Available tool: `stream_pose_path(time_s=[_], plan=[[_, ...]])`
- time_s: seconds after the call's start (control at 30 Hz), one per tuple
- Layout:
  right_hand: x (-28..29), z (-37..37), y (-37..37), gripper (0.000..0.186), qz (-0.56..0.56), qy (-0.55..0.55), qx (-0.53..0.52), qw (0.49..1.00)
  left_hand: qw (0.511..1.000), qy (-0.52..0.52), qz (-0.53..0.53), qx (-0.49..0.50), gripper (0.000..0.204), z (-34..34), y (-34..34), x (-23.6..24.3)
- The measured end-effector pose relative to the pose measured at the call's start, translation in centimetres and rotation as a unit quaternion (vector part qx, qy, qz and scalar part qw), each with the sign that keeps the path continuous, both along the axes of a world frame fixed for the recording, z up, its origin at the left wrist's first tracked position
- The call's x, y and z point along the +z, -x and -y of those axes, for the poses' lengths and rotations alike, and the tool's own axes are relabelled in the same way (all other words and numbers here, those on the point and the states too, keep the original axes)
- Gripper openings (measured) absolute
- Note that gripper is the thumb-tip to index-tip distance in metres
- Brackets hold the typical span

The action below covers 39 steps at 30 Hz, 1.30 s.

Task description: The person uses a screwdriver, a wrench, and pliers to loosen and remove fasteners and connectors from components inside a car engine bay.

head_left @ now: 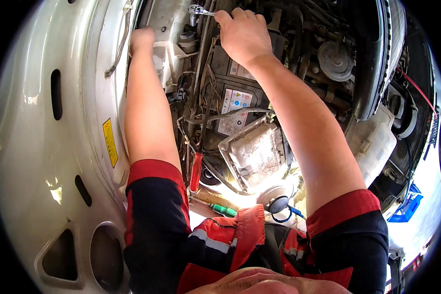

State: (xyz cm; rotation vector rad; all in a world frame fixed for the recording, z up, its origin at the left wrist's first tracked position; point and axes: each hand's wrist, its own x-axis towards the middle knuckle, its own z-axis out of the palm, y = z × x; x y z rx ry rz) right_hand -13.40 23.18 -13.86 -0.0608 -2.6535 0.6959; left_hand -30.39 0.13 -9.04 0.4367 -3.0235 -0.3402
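My right hand (245, 34) is closed round the handle of a chrome ratchet wrench (197, 9) at the top of the view. The ratchet's head points left, with a socket hanging below it beside a pale metal bracket (169, 51). Stretched forward along the body panel on the left, my left hand (142, 40) rests at the bracket's left edge; its fingers are hidden. Below the right hand sits a dark car battery (235, 73) with a white label. A screwdriver with a red handle (196, 172) stands among the wires, nearer to me.
A dusty box-shaped cover (255, 152) lies in front of the battery. Nearer still are a green tool handle (223, 210) and a round dark cap (279, 204). The raised hood (39, 147) fills the left side; a blue crate (407, 206) stands at far right.
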Motion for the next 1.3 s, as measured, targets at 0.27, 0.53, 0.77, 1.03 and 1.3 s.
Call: stream_pose_path(time_s=[0.27, 0.53, 0.77, 1.03, 1.3], plan=[[0.0, 0.1, 0.0, 0.029, -0.004, 0.000, 0.001, 1.000, 0.999, -0.006, -0.025, 0.022, 0.057, -0.7, 0.3, 0.3], [-0.3, 0.0, 0.2, 0.029, -0.005, -0.009, 0.000, 1.000, 0.979, 0.167, 0.072, -0.095, 0.054, 0.0, 2.2, 0.1], [0.0, 0.6, 0.6, 0.022, -0.059, -0.015, -0.018, 0.998, 0.967, 0.201, 0.090, -0.128, 0.041, 1.4, 4.1, 1.1], [-0.5, 0.2, 0.3, 0.022, -0.052, -0.006, -0.013, 0.999, 0.904, 0.362, 0.126, -0.187, 0.029, -3.5, 0.0, 2.7], [0.3, 0.0, -0.1, 0.029, -0.012, 0.016, 0.010, 1.000, 0.846, 0.454, 0.134, -0.247, 0.027, -3.0, -0.3, 2.6]])
